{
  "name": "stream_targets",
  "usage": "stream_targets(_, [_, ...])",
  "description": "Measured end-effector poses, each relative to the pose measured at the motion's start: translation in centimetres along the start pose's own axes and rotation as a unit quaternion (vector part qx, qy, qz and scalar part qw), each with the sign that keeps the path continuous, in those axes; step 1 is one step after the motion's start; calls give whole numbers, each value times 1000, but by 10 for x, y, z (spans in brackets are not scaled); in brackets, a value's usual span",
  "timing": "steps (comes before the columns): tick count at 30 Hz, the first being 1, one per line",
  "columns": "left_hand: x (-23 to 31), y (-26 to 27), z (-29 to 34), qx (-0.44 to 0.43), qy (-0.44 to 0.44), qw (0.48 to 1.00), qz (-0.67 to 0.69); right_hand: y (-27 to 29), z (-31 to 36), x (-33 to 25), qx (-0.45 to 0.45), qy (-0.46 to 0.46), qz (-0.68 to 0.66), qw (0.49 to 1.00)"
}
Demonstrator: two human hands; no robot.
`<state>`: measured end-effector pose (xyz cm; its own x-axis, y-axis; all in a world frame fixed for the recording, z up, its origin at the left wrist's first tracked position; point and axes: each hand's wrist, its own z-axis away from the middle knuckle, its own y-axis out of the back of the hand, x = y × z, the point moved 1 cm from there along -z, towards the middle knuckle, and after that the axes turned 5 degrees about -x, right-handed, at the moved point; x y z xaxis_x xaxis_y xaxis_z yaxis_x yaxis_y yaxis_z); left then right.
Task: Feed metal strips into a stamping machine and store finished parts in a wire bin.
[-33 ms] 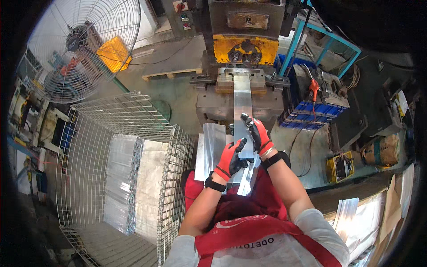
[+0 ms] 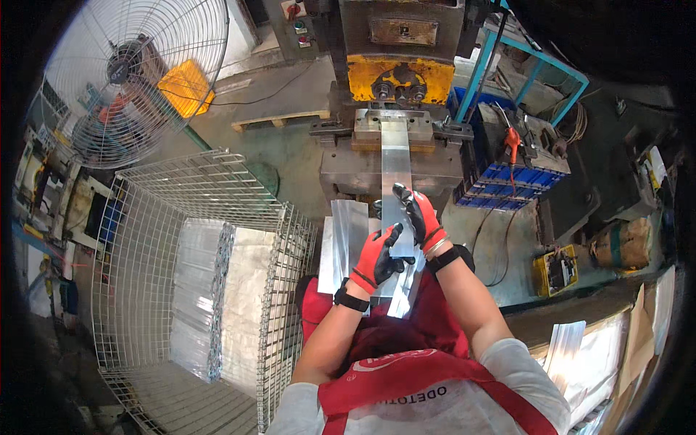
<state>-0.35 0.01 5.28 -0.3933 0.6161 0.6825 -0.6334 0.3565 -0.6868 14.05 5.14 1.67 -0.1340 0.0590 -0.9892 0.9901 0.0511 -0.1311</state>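
A long flat metal strip (image 2: 396, 170) runs from over my lap to the machine, its far end lying in the die block (image 2: 370, 129) of a press (image 2: 359, 76) with a yellow front. My left hand (image 2: 377, 259), in a red glove with black fingers, grips the strip's near end from the left. My right hand (image 2: 424, 219), gloved alike, closes on its right edge a little farther up; some fingertips are hidden under the metal. Beside the left hand, more shiny metal strips (image 2: 349, 235) lie over my lap.
To the left stands a wire cage (image 2: 290, 239) holding stacked metal strips (image 2: 194, 290); a large fan (image 2: 127, 61) is behind it. On the right are blue crates (image 2: 478, 190) with an air gun (image 2: 512, 141), a yellow basket (image 2: 540, 279) and another strip pile (image 2: 565, 348).
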Motion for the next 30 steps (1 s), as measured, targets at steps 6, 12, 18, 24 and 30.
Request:
stream_targets(6, [1,-5,-3,34,-9,999,11,-8,-6,-4,87,-34,-84,992])
stream_targets(12, [1,-5,-4,48,1,999,6,0,-7,3,60,-73,14,995])
stream_targets(18, [-5,6,-10,19,-35,999,-12,-9,-5,-7,74,-4,-65,995])
stream_targets(24, [-3,3,-8,23,-7,1000,2,-8,-4,-12,51,-53,-110,991])
stream_targets(30, [-2,3,-5,24,16,999,25,-9,1,-8,50,56,-12,997])
